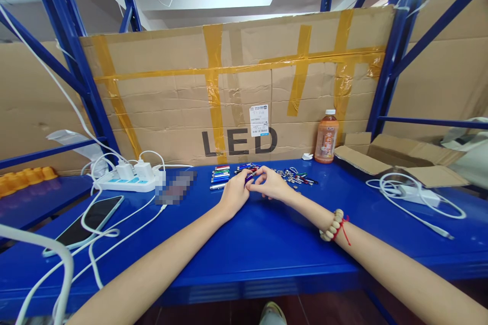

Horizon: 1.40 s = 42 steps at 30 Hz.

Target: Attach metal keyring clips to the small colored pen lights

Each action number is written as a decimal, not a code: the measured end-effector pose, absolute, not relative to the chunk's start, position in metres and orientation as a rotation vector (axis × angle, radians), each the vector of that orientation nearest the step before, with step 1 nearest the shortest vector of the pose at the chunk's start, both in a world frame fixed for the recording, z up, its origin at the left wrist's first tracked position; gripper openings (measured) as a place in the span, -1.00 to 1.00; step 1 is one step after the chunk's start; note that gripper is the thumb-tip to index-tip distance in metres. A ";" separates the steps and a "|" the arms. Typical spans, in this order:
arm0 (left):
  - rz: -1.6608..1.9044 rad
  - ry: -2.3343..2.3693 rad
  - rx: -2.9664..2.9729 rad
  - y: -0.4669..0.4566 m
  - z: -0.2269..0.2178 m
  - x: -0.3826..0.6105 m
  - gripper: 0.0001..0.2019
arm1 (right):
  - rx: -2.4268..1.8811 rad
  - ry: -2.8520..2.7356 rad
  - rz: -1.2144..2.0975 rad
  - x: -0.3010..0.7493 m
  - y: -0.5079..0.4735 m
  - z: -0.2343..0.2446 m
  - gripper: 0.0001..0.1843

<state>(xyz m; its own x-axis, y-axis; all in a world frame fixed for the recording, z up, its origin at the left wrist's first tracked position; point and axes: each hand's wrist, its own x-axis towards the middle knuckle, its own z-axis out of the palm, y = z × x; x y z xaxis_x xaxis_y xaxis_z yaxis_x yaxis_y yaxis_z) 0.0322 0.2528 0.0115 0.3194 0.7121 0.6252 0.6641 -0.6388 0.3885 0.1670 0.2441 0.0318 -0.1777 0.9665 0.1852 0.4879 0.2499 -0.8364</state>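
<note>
My left hand (235, 194) is closed around a small shiny purple metal tube (249, 177), whose exact kind I cannot make out. Thumb and index finger of my right hand (275, 184) pinch at the tube's near end, and the two hands meet over the blue table (244, 249). Just left of them lies a neat row of small coloured metal tubes (220, 174) in green, red, blue and silver. Behind my fingers are more blue and red tubes (244, 166), partly hidden. A loose heap of metal clips and rings (295, 176) spreads beyond my right hand.
On the left are a white power strip (129, 181) with chargers, a phone (89, 223) and trailing white cables. A bottle of orange drink (327, 137) stands at the back right, near an open cardboard box (400, 160) and a coiled white cable (417, 195). Taped cardboard (175, 111) walls the back.
</note>
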 end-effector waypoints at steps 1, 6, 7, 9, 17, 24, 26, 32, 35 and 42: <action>1.230 1.311 2.504 0.252 0.012 0.032 -0.77 | -1.341 -1.763 0.868 0.166 0.242 0.033 -0.58; 1.213 1.310 2.493 0.250 0.012 0.033 -0.80 | -1.320 -1.743 0.920 0.165 0.239 0.034 -0.60; 1.217 1.311 2.489 0.250 0.012 0.033 -0.81 | -1.309 -1.751 0.909 0.166 0.240 0.034 -0.60; 1.231 1.312 2.486 0.251 0.012 0.033 -0.82 | -1.298 -1.763 0.889 0.166 0.240 0.033 -0.60; 1.245 1.296 2.502 0.255 0.009 0.032 -0.82 | -1.279 -1.733 0.883 0.167 0.241 0.036 -0.67; 1.242 1.334 2.513 0.254 0.010 0.034 -0.88 | -1.239 -1.695 0.831 0.168 0.246 0.034 -0.70; 1.260 1.354 2.491 0.252 0.011 0.034 -0.87 | -1.259 -1.678 0.783 0.173 0.250 0.035 -0.69; 1.366 1.355 2.463 0.246 0.015 0.035 -0.86 | -1.626 -1.729 0.233 0.205 0.264 0.042 -0.77; 1.438 1.308 2.508 0.243 0.016 0.036 -0.88 | -1.800 -1.763 -0.068 0.220 0.268 0.042 -0.82; 1.648 1.256 2.477 0.240 0.015 0.040 -0.84 | -1.755 -1.838 0.020 0.219 0.268 0.041 -0.75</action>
